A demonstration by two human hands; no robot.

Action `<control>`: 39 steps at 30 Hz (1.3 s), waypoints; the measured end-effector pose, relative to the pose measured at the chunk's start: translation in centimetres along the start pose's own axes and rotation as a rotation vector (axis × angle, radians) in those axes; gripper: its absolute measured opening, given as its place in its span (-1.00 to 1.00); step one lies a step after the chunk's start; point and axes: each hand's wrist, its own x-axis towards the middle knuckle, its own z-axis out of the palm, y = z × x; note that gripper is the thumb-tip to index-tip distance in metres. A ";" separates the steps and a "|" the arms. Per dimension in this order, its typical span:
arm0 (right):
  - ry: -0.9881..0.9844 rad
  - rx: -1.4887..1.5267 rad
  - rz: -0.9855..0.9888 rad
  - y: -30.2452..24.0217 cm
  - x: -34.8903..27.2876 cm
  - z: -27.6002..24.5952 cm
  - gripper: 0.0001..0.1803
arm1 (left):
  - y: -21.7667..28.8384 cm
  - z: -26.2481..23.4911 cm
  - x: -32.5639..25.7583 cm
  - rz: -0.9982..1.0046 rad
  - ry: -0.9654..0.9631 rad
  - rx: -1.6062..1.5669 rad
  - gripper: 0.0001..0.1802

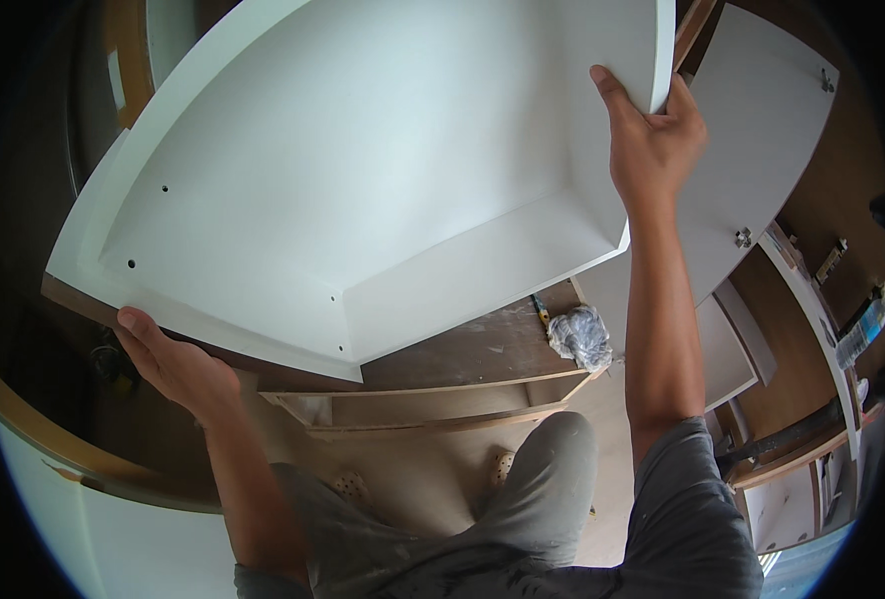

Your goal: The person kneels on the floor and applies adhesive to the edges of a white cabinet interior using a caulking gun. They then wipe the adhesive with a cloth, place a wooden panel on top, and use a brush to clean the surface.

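Left hand [178, 364] clamped on the lower left edge of the white cabinet box [362, 170], grip closed around it. Right hand [652, 135] gripping the box's upper right rim. Below the box, crumpled plastic wad [582, 337] on wooden shelf frame [442, 394].

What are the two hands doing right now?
Left hand: closed on the lower left edge of the white cabinet box.
Right hand: closed on the box's upper right edge.
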 end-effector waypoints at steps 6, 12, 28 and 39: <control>0.029 0.119 0.248 1.5 -5.8 1.8 -0.69 | -1.3 0.5 4.9 0.273 -0.121 0.109 -0.31; 0.007 0.167 0.358 2.7 -9.9 3.4 -0.74 | -2.7 1.4 6.0 0.311 -0.164 0.084 -0.44; 0.005 0.076 0.464 6.1 -16.1 2.3 -0.80 | -4.7 3.3 5.9 0.260 -0.303 0.155 -0.48; 0.041 0.177 0.542 8.8 -19.8 -0.1 -0.77 | -4.0 4.1 3.2 0.292 -0.330 0.232 -0.46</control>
